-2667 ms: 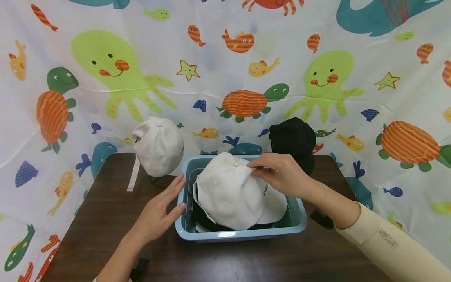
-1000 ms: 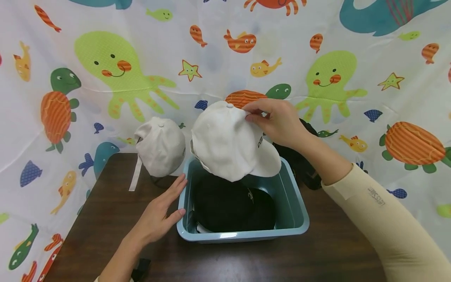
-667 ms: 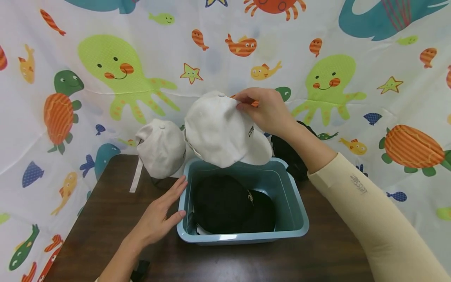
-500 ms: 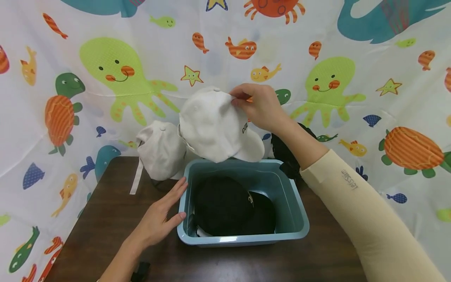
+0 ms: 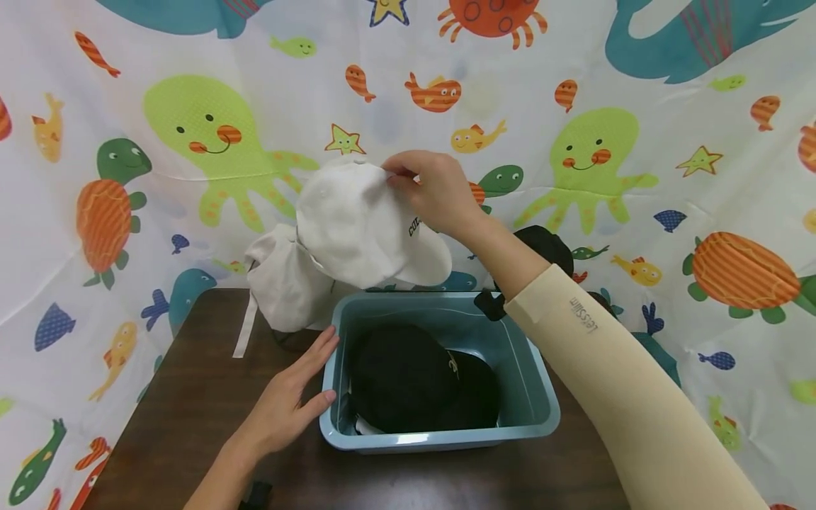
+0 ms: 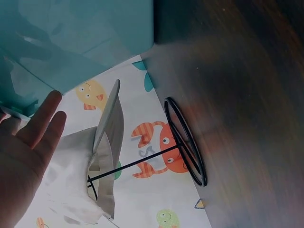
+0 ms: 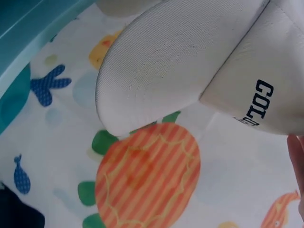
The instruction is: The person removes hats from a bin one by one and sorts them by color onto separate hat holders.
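My right hand pinches a white baseball cap by the front of its crown, holding it in the air above the bin's back edge. Dark lettering on this cap shows in the right wrist view, with its brim pointing away from the hand. My left hand rests its fingertips on the left rim of a blue plastic bin, fingers extended. Inside the bin lies a black baseball cap, and a bit of something white shows under it.
Behind the bin's left, another white cap hangs on a black wire stand, partly covered by the held cap. A black cap stands at the back right, partly behind the right arm. A sea-animal patterned cloth hangs behind the dark wooden table.
The right hand has lifted the white cap out of the bin and carried it up and left, uncovering the black cap inside. The left hand has stayed on the rim.
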Motion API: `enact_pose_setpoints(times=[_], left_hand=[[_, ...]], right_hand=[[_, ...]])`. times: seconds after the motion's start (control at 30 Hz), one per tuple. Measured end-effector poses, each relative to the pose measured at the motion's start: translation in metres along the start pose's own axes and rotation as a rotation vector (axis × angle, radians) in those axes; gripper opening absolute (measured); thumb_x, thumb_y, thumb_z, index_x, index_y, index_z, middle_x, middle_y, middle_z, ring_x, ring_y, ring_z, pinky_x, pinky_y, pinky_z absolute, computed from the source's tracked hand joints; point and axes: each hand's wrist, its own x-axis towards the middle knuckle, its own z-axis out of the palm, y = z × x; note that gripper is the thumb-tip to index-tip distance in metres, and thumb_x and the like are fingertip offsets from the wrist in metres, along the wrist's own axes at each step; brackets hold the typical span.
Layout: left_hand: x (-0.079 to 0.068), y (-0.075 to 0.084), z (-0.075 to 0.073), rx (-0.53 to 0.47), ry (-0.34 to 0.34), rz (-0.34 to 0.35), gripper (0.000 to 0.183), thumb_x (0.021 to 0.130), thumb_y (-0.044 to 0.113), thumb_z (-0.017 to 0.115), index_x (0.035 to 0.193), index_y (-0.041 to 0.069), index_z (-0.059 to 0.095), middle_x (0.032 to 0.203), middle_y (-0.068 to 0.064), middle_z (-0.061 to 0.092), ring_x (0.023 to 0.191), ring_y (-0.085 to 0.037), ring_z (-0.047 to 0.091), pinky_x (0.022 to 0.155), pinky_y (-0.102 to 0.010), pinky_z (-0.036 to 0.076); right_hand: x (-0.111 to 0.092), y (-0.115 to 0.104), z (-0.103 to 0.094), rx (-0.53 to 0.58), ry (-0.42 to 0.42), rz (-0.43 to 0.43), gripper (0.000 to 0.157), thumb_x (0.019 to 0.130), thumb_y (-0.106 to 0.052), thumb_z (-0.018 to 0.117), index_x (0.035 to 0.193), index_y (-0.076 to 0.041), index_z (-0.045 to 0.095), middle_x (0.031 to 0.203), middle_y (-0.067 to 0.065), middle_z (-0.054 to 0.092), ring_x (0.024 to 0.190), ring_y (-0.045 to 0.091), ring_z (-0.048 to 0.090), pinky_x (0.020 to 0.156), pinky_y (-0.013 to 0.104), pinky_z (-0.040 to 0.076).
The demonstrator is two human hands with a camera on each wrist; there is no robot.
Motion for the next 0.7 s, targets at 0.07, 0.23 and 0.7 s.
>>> enact_pose_setpoints(times=[0.07, 0.23, 0.7], left_hand=[[-0.001, 0.000, 0.000, -0.009, 0.000, -0.001, 0.073, 0.099, 0.022, 0.067, 0.165, 0.017, 0.036, 0.172, 0.002, 0.027, 0.153, -0.018, 0.035, 0.117, -0.018, 0.024], [0.000, 0.001, 0.001, -0.019, 0.000, -0.003, 0.074, 0.099, 0.021, 0.067, 0.165, 0.018, 0.035, 0.172, 0.002, 0.027, 0.153, -0.017, 0.034, 0.116, -0.017, 0.023], [0.000, 0.002, 0.000, -0.024, 0.012, 0.004, 0.075, 0.097, 0.019, 0.069, 0.165, 0.018, 0.036, 0.172, 0.001, 0.027, 0.153, -0.014, 0.033, 0.116, -0.016, 0.021]], right_hand=[[0.002, -0.001, 0.006, -0.001, 0.001, 0.014, 0.020, 0.099, -0.004, 0.070, 0.117, -0.002, 0.078, 0.114, 0.009, 0.077, 0.104, 0.021, 0.071, 0.095, 0.029, 0.055], [0.005, -0.002, 0.019, -0.001, 0.021, 0.034, 0.021, 0.099, -0.005, 0.071, 0.119, -0.001, 0.077, 0.116, 0.011, 0.077, 0.105, 0.023, 0.071, 0.096, 0.029, 0.055], [0.018, -0.008, 0.058, 0.016, 0.053, 0.039, 0.023, 0.101, -0.008, 0.069, 0.122, -0.002, 0.076, 0.119, 0.010, 0.076, 0.107, 0.021, 0.070, 0.095, 0.022, 0.051]])
